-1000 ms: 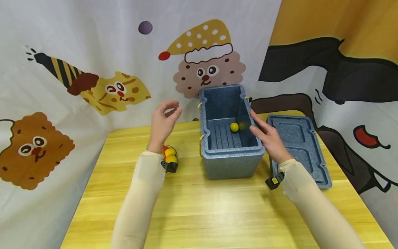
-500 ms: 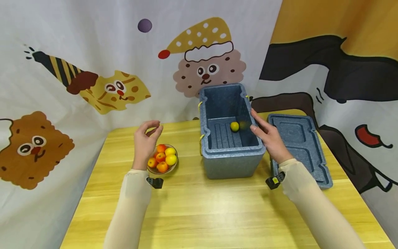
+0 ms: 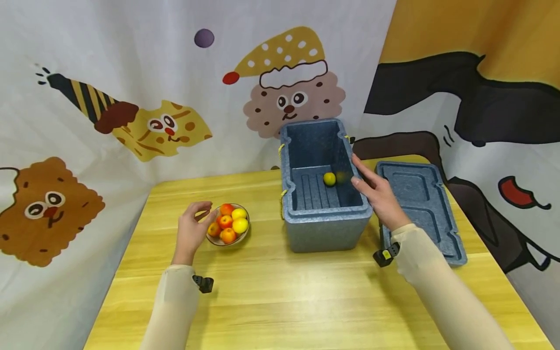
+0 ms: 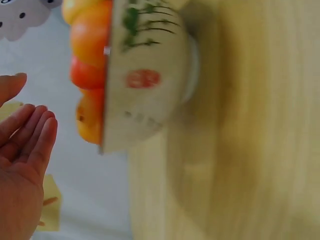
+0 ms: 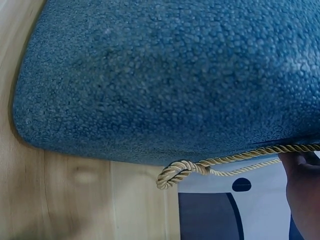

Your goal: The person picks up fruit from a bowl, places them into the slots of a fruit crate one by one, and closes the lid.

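My left hand [image 3: 192,231] is beside the left rim of a bowl [image 3: 235,240], its fingers loosely bent and holding nothing. Red-orange and yellow fruits [image 3: 225,221] fill the bowl. The left wrist view shows the bowl's pale side [image 4: 142,90] with green and red painted marks, and my left hand [image 4: 25,165] at the height of the fruit. My right hand [image 3: 381,197] rests on the right rim of a blue-grey foam box [image 3: 330,236], fingers nearly straight. One yellow fruit [image 3: 329,179] lies on the box's ribbed floor. In the right wrist view, the hand [image 5: 304,195] is by a rope handle [image 5: 240,157].
The box's lid [image 3: 417,204] lies at the right of the wooden table [image 3: 280,301], underside up. Yellow rope [image 3: 282,201] also hangs on the box's left side. A printed curtain [image 3: 245,29] closes off the back. Bare tabletop separates bowl and box.
My left hand has moved down and left, from beside the box past the bowl to the bowl's left side, uncovering the fruit. The right hand stays on the box rim.
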Motion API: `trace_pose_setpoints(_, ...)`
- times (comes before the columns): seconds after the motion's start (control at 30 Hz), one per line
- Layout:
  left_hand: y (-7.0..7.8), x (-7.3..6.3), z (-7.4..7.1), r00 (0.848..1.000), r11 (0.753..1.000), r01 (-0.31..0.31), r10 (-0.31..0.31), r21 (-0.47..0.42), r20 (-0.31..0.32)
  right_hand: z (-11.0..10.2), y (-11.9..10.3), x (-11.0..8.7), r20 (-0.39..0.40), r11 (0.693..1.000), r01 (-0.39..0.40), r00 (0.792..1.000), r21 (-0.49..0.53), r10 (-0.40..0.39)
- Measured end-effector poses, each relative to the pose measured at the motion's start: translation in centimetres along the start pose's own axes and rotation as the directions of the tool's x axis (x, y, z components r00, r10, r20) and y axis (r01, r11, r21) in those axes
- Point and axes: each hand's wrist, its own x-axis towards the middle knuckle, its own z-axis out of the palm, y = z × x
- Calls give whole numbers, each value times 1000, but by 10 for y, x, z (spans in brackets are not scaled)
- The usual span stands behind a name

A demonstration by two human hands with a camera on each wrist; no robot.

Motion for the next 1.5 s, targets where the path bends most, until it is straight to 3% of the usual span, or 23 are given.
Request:
trace_pose_setpoints(0.17,-11,-11,1,1000,999,18,-19,28,23,4,-17,-7,9,1000,-21,1000,9,21)
trace_pose_setpoints(0.4,-29,-23,-1,998,999,31,-32,22,58,5,-20,-5,10,1000,-4,1000,8,4)
trace_pose_setpoints(0.73,-36,-30,0,989,988,-98,83,117,122,5,-17,-7,14,1000,-3,1000,9,2)
trace_pose_setpoints(1.13,-34,-27,-1,975,934,-183,132,306,178,5,-17,-6,5,1000,21,1000,20,-21)
trace_pose_setpoints(1.5,-29,-27,0,965,888,-185,84,421,247,4,-17,-7,1,1000,11,1000,5,-11)
